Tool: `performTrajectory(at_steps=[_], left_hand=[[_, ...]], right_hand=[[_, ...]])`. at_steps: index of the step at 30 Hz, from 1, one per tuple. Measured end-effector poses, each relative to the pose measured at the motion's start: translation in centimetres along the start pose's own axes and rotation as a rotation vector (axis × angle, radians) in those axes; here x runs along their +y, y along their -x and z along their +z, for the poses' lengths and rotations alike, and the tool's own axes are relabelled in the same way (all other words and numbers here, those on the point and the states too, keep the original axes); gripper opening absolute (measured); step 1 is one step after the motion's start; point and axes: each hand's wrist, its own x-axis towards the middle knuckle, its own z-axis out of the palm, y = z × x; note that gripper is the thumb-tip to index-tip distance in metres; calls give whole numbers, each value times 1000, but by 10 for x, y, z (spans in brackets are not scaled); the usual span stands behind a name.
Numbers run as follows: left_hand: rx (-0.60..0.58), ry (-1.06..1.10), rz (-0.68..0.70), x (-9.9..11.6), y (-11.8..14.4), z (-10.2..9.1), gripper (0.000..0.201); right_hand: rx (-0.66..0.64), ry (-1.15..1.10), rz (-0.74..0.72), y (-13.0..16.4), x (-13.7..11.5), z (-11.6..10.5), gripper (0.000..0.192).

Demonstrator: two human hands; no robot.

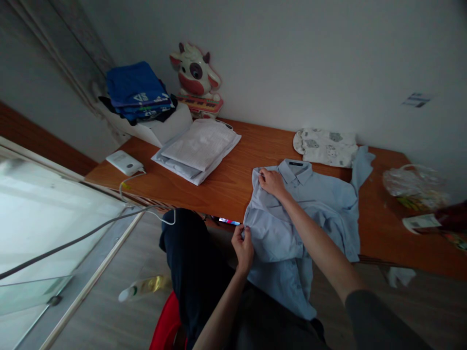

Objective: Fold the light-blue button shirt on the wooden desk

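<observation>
Below, shirt (310, 214) hem hidden past table (226, 184) edge.

Home room: wooden surface (226, 187) against plain wall, folded clothes stacks (136, 92), cow toy (195, 73), baby garment (326, 146).

We see the left hand (243, 248) near, fingers pinched closed; the right hand (272, 183) reaches farther, arm stretched, fingers curled.
</observation>
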Motion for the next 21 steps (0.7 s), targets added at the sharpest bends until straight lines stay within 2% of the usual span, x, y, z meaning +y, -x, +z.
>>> performTrajectory(at_steps=[10, 17, 21], left_hand=[[18, -6, -48, -1, 0, 1, 30], [-24, -58, 0, -3, -4, -2, 30], [-2, -63, 20, -1, 0, -6, 32]], right_hand=[[-9, 8, 13, -1, -3, -2, 31], [-8, 11, -4, 2, -4, -5, 32], [-20, -7, 2, 2, -5, -6, 31]])
